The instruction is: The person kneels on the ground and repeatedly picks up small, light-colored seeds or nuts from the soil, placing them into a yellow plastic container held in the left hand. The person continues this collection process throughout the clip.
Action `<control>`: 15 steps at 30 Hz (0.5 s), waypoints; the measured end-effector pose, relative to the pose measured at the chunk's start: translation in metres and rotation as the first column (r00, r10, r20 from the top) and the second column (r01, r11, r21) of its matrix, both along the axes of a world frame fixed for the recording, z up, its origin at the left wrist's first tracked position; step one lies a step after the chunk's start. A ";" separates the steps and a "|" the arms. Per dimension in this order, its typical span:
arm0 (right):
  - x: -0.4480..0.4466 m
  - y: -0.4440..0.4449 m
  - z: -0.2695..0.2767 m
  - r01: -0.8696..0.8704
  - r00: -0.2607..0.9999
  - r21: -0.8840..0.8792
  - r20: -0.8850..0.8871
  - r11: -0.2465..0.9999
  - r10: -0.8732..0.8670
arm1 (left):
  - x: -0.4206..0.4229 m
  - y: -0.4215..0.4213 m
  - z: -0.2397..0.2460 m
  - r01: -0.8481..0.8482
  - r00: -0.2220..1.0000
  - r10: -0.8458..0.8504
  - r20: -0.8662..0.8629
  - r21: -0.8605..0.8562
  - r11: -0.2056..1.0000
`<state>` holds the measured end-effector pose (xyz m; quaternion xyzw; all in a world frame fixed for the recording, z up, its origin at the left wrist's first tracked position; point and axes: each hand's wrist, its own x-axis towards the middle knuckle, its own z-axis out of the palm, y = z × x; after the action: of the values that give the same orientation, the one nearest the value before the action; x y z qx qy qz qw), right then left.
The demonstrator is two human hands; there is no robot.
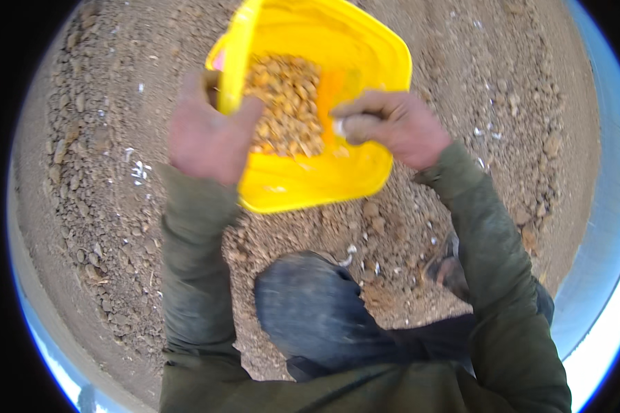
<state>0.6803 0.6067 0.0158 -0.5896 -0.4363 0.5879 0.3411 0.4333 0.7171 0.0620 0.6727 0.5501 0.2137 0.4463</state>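
Note:
A yellow plastic tub (315, 193) is tilted in front of me, its open mouth towards me. Inside lies a heap of small yellow-brown pieces (289, 103), too blurred to name more exactly. My left hand (209, 131) grips the tub's left side, thumb inside and fingers around the yellow strip there. At the tub's right side, my right hand (392, 124) pinches a small white object (339, 127) between thumb and fingers, over the tub's mouth.
Loose, cloddy soil (113, 232) surrounds me, with white bits (140, 171) scattered on it. My bent knee (310, 304) in dark trousers is below the tub. A shoe (449, 268) shows beside my right sleeve (501, 258). A pale blue, sheet-like surface (612, 170) curves along the right rim.

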 end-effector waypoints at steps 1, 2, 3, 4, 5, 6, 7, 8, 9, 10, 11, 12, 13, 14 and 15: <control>0.013 -0.011 0.012 0.068 0.997 0.018 -0.026 0.997 -0.068 | -0.001 0.004 0.000 -0.003 0.995 0.006 0.103 -0.027 1.000; 0.029 -0.023 0.022 0.129 0.990 0.072 -0.071 0.989 -0.124 | -0.002 0.008 -0.001 -0.028 0.995 0.032 0.092 -0.047 0.999; 0.039 -0.038 0.025 0.195 0.976 0.113 -0.122 0.974 -0.181 | -0.002 0.010 -0.003 -0.031 0.994 0.037 0.103 -0.054 0.998; 0.047 -0.054 0.023 0.296 0.941 0.097 -0.202 0.950 -0.273 | -0.002 0.011 -0.005 -0.031 0.993 0.038 0.111 -0.066 0.997; 0.053 -0.071 0.018 0.391 0.891 0.074 -0.278 0.917 -0.358 | -0.002 0.012 -0.006 -0.030 0.993 0.039 0.116 -0.080 0.996; 0.058 -0.087 0.008 0.479 0.831 0.048 -0.348 0.877 -0.435 | -0.003 0.013 -0.008 -0.033 0.992 0.044 0.121 -0.090 0.995; 0.058 -0.104 -0.006 0.485 0.839 -0.072 -0.244 0.872 -0.487 | -0.004 0.014 -0.009 -0.045 0.990 0.058 0.127 -0.099 0.994; 0.055 -0.121 -0.021 0.495 0.842 -0.188 -0.137 0.848 -0.522 | -0.005 0.014 -0.009 -0.027 0.993 0.043 0.114 -0.139 0.990; 0.049 -0.139 -0.038 0.515 0.837 -0.289 -0.033 0.807 -0.545 | -0.006 0.014 -0.010 -0.023 0.989 0.047 0.140 -0.167 0.986; 0.040 -0.154 -0.060 0.484 0.853 -0.347 -0.018 0.803 -0.522 | -0.007 0.014 -0.010 -0.019 0.985 0.052 0.165 -0.195 0.981; 0.026 -0.166 -0.084 0.454 0.868 -0.377 -0.020 0.807 -0.497 | -0.008 0.014 -0.010 -0.017 0.980 0.060 0.191 -0.218 0.976; 0.010 -0.176 -0.107 0.453 0.884 -0.385 0.082 0.804 -0.460 | -0.009 0.014 -0.010 -0.014 0.980 0.062 0.190 -0.244 0.970; -0.007 -0.185 -0.128 0.451 0.892 -0.381 0.173 0.807 -0.417 | -0.010 0.013 -0.010 -0.010 0.986 0.047 0.163 -0.223 0.975; -0.021 -0.191 -0.148 0.472 0.882 -0.406 0.225 0.783 -0.415 | -0.010 0.013 -0.009 -0.010 0.988 0.045 0.149 -0.230 0.973; -0.034 -0.195 -0.165 0.495 0.868 -0.425 0.278 0.758 -0.411 | -0.010 0.012 -0.009 -0.036 0.988 0.074 0.137 -0.257 0.966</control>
<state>0.6462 0.4117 -0.1489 -0.7908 -0.1463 0.5257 0.2773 0.4233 0.7289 0.0534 0.5772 0.5573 0.2026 0.5614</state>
